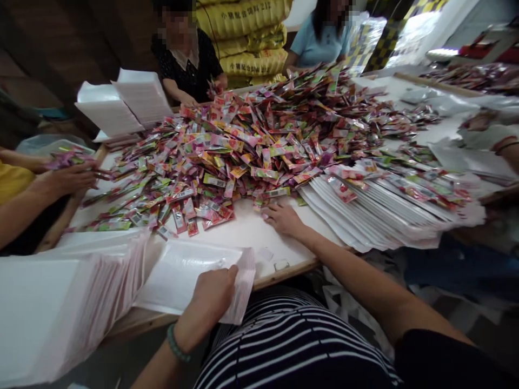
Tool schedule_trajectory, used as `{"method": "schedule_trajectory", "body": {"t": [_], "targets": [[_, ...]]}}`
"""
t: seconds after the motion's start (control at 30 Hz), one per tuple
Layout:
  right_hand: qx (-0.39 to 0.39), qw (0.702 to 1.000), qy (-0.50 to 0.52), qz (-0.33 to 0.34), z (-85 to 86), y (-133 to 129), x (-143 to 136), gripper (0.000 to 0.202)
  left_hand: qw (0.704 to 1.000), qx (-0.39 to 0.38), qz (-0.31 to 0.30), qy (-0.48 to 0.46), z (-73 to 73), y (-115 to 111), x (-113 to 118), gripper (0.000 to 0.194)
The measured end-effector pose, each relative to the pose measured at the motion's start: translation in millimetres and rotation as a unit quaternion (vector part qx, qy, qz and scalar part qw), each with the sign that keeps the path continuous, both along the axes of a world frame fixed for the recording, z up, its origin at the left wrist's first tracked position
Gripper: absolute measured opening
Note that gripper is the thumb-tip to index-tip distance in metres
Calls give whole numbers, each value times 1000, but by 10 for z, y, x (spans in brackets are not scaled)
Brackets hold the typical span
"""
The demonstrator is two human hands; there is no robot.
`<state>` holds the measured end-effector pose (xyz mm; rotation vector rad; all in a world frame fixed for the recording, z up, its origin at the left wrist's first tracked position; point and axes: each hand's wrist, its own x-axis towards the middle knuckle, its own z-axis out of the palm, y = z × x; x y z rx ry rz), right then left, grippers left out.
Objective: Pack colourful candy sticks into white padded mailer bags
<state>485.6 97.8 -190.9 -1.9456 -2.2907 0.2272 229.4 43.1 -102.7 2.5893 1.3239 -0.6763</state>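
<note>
My left hand (pixel 214 294), with a beaded bracelet at the wrist, is closed on a white padded envelope (pixel 182 273) near its pinkish flap end. The envelope lies flat by the table's front edge. My right hand (pixel 284 219) rests on the white tabletop (pixel 247 227), fingers stretched out at the near edge of a big heap of small colourful packets (pixel 243 146). Its fingertips are close to the lowest packets, and no packet shows in it.
Padded envelopes stand stacked at the left (pixel 109 286), fanned at the right under some packets (pixel 365 210), and piled at the back left (pixel 141 100). A co-worker's hands (pixel 68 175) hold packets at the left. Two people sit across the table, before yellow sacks (pixel 251 62). Another arm reaches in at right.
</note>
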Motion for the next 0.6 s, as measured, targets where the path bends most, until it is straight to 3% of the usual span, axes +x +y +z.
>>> {"method": "schedule_trajectory", "body": {"t": [0.1,0.17,0.23,0.3,0.37,0.47,0.53,0.6], "targets": [[12,992,65,107,-91,-238,40,33,997,-71,-17,-4,31,49,-21,34],[33,984,121,128,-73,-316,111,37,992,-100,-22,-67,138,148,-25,35],[66,980,166,86,1,-272,194,36,986,-79,-6,-144,227,331,77,33],[89,981,172,12,97,-111,265,35,981,7,36,-190,245,595,302,29],[72,988,135,-27,167,97,306,33,975,88,79,-186,190,893,598,29],[15,998,64,11,155,322,320,31,979,101,106,-145,38,1233,997,32],[2,999,38,28,78,355,339,26,982,81,106,-134,-75,1298,1146,29],[1,999,41,17,-8,313,390,18,985,64,42,-154,-190,1236,1190,34]]}}
